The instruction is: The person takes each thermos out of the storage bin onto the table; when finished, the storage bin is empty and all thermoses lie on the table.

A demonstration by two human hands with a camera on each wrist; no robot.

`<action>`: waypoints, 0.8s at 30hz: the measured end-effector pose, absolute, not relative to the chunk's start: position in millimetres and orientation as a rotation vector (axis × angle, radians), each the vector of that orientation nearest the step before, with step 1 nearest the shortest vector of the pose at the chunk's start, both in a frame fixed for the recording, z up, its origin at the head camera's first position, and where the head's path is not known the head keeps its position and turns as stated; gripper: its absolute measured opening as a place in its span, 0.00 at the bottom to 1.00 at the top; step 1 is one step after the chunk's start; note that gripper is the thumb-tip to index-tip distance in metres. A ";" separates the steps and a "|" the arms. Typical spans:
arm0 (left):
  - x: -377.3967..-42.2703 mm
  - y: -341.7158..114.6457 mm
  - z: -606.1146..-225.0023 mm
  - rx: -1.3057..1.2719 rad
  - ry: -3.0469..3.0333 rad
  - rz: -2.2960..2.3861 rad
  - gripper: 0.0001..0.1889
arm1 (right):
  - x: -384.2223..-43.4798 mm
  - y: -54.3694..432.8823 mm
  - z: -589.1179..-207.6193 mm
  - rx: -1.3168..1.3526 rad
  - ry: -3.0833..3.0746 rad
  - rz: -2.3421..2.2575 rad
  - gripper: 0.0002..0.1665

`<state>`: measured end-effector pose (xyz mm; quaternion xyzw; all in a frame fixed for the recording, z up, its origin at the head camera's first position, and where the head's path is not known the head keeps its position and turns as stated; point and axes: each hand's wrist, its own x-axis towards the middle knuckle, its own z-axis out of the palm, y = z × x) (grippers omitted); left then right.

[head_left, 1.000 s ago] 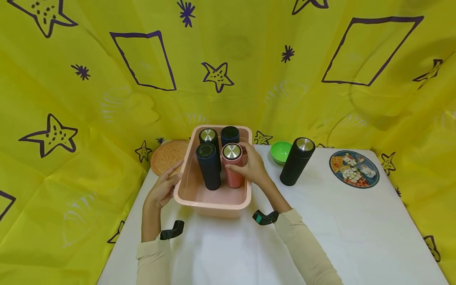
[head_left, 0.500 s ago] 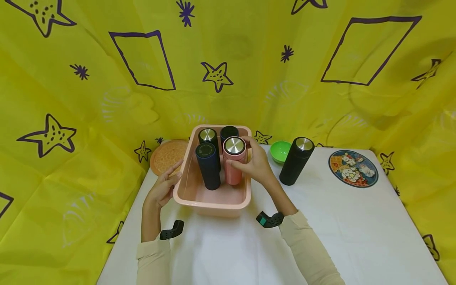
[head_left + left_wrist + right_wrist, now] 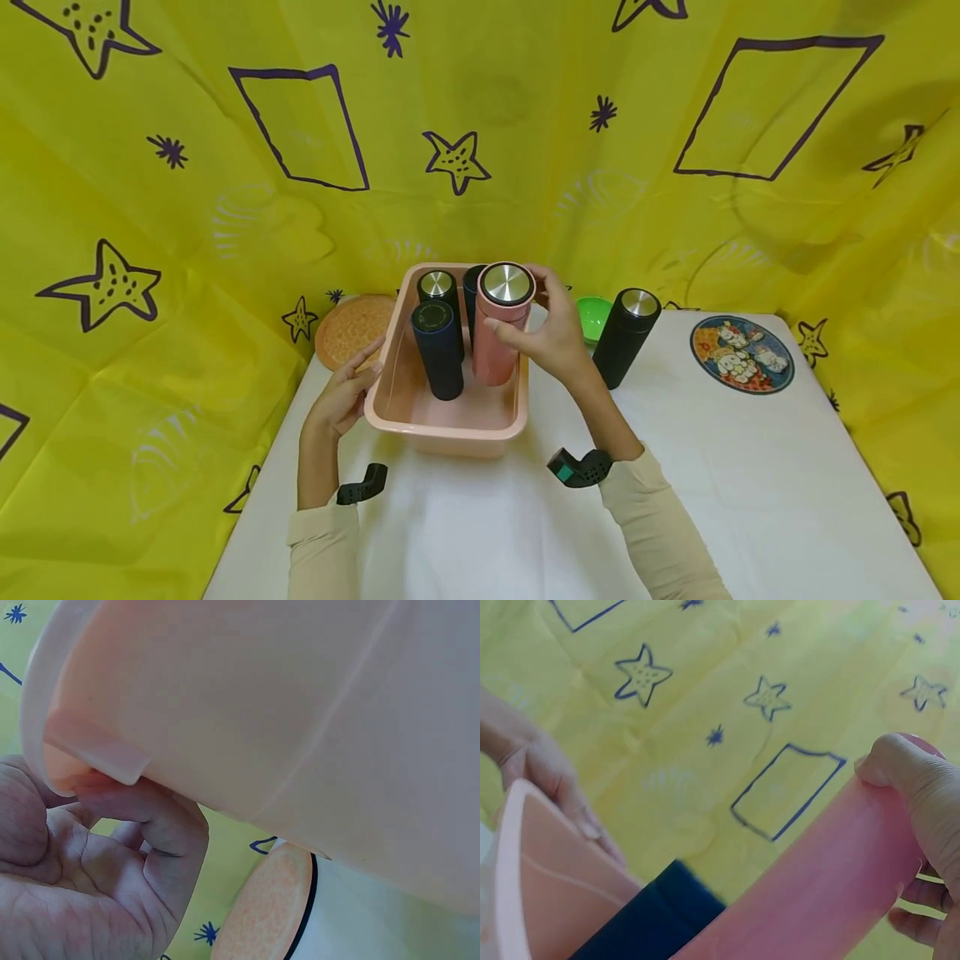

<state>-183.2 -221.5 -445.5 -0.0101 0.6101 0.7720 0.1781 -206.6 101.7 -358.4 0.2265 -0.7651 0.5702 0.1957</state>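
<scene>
My right hand [image 3: 557, 329] grips a pink vacuum flask [image 3: 498, 354] with a steel-topped lid, near its upper end. The flask is raised at the right side of a pink plastic tub [image 3: 450, 432], its lower part within the rim in the head view. Inside the tub stand a dark blue flask [image 3: 441, 358], a black flask with a steel lid [image 3: 437, 285] and another dark flask [image 3: 471, 292], partly hidden behind the pink one. My left hand [image 3: 347, 396] holds the tub's left rim, fingers curled under the edge [image 3: 112, 754] in the left wrist view.
Right of the tub stands a black flask [image 3: 628, 333], beside a green bowl [image 3: 592, 315] partly hidden by my hand. A round patterned mat [image 3: 741, 355] lies farther right. An orange round mat [image 3: 348, 329] lies behind my left hand. Yellow cloth [image 3: 480, 108] hangs behind the table.
My right hand has lifted the pink flask up and slightly to the right from among the other flasks. The left hand and the tub have stayed in place.
</scene>
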 end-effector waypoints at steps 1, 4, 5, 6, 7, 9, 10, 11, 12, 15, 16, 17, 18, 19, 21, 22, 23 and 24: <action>-183.3 -221.6 -445.8 -0.027 1.727 2.184 0.31 | -205.1 102.6 -355.4 0.631 -2.143 1.590 0.41; -183.5 -221.5 -446.2 -0.023 1.724 2.183 0.31 | -200.6 105.6 -346.6 0.629 -2.131 1.576 0.42; -183.6 -221.6 -446.4 -0.021 1.729 2.181 0.31 | -199.2 106.7 -344.1 0.626 -2.128 1.573 0.42; -183.6 -221.7 -446.4 -0.023 1.727 2.181 0.31 | -197.7 107.8 -341.7 0.624 -2.121 1.573 0.42; -183.7 -221.8 -446.5 -0.026 1.727 2.178 0.31 | -196.2 108.9 -339.0 0.624 -2.112 1.575 0.41; -183.9 -222.0 -445.8 -0.039 1.726 2.175 0.31 | -193.2 110.8 -333.6 0.619 -2.089 1.586 0.42; -184.1 -222.2 -446.1 -0.046 1.726 2.173 0.31 | -191.9 111.8 -330.9 0.615 -2.079 1.589 0.41; -184.2 -222.3 -446.1 -0.053 1.728 2.170 0.31 | -190.4 112.8 -328.1 0.608 -2.068 1.593 0.42; -184.3 -222.3 -446.0 -0.061 1.730 2.166 0.31 | -189.0 113.9 -325.1 0.604 -2.056 1.594 0.42; -184.9 -222.4 -444.6 -0.073 1.758 2.149 0.31 | -184.9 118.3 -316.7 0.586 -2.035 1.576 0.42; -185.1 -222.4 -444.4 -0.075 1.768 2.146 0.30 | -184.0 119.9 -314.4 0.586 -2.028 1.567 0.42; -185.2 -222.4 -444.2 -0.074 1.770 2.145 0.30 | -183.0 121.5 -312.0 0.586 -2.021 1.559 0.42; -185.4 -222.4 -444.3 -0.071 1.770 2.148 0.30 | -182.3 123.3 -309.9 0.587 -2.016 1.552 0.42; -185.5 -222.2 -444.4 -0.068 1.765 2.151 0.31 | -182.0 125.3 -308.4 0.590 -2.012 1.545 0.42; -185.4 -221.7 -445.2 -0.059 1.749 2.163 0.31 | -181.6 129.2 -306.2 0.585 -2.015 1.533 0.42; -185.2 -221.4 -445.5 -0.057 1.742 2.166 0.31 | -181.7 131.3 -305.7 0.581 -2.020 1.529 0.42; -184.9 -221.3 -446.0 -0.053 1.732 2.169 0.31 | -181.5 133.3 -305.3 0.573 -2.028 1.522 0.42; -184.5 -221.2 -446.4 -0.052 1.725 2.172 0.31 | -181.3 135.5 -305.3 0.564 -2.037 1.516 0.43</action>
